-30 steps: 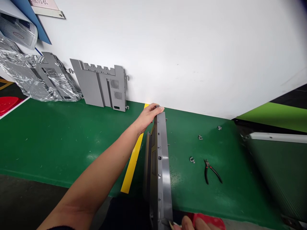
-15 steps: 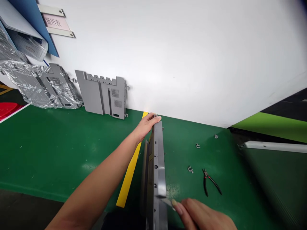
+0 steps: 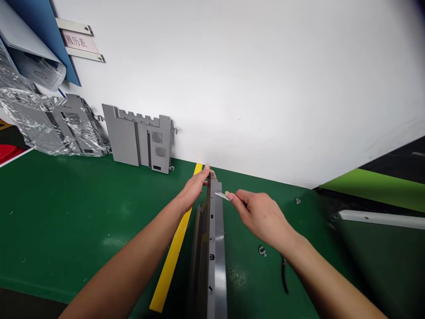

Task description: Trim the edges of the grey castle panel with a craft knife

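A grey panel (image 3: 217, 248) stands on its edge, its narrow side with small slots facing up. My left hand (image 3: 196, 186) is closed round its far end, with the fingers partly hidden behind it. My right hand (image 3: 262, 212) pinches a small knife with a thin pointed blade (image 3: 222, 195). The tip lies at the panel's upper edge near the far end; whether it touches cannot be made out. On the right lie a small grey clip (image 3: 262, 251) and another clip (image 3: 298, 201). Pliers (image 3: 284, 277) are mostly covered by my right forearm.
A similar grey panel (image 3: 128, 137) leans against the white wall (image 3: 245, 88). Plastic-wrapped panels (image 3: 59, 126) stand left of it. Yellow tape (image 3: 172, 257) runs along the green table (image 3: 83, 212). A blue folder (image 3: 64, 53) hangs upper left; a dark framed object (image 3: 381, 257) is at right.
My right hand has moved forward with the knife, from the panel's near part to its far end. My left hand still holds the far end. The view has tilted slightly up.
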A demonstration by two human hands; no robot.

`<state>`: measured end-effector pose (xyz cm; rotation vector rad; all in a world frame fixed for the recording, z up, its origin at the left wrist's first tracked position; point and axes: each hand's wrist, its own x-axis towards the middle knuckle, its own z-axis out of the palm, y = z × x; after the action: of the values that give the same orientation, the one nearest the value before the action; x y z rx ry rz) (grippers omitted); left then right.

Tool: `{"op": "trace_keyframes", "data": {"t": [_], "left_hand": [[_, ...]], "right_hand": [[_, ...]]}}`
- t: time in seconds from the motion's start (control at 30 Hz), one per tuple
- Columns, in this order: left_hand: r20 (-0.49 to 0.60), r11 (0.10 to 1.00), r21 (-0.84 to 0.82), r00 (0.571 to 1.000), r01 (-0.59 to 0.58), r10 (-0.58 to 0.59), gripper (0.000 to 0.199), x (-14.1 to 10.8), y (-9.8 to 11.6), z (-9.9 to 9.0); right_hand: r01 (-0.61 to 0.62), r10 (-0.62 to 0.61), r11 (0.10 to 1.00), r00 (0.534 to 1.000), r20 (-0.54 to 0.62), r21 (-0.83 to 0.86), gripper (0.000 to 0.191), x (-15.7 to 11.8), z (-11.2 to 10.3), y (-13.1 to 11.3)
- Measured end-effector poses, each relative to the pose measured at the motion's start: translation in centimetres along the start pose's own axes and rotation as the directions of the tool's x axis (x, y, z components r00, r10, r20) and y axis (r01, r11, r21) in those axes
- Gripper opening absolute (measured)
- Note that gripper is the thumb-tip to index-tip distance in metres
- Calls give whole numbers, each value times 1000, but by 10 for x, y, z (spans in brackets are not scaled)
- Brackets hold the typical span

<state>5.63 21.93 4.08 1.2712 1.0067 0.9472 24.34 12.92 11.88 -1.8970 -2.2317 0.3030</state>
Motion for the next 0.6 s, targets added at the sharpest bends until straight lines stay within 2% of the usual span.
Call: {"op": "trace_keyframes", "data": {"t": [0.13, 0.3, 0.43, 0.6], "left_hand": [[8, 999, -31, 1000, 20, -20, 69, 3, 0, 0], [22, 999, -35, 1000, -21, 22, 62, 4, 0, -2], [55, 999, -17, 997, -48, 49, 53, 5, 1, -5], [70, 999, -32, 998, -2, 4, 48, 6, 5, -7]], "right_hand": [[3, -6, 990, 1000, -20, -141, 51, 24, -1, -3], [51, -63, 964, 997, -38, -262, 51, 32, -1, -4], [50, -53, 984, 998, -15, -173, 53, 32, -1, 0], [54, -57, 995, 998, -24, -86, 53, 30, 1, 2]]}}
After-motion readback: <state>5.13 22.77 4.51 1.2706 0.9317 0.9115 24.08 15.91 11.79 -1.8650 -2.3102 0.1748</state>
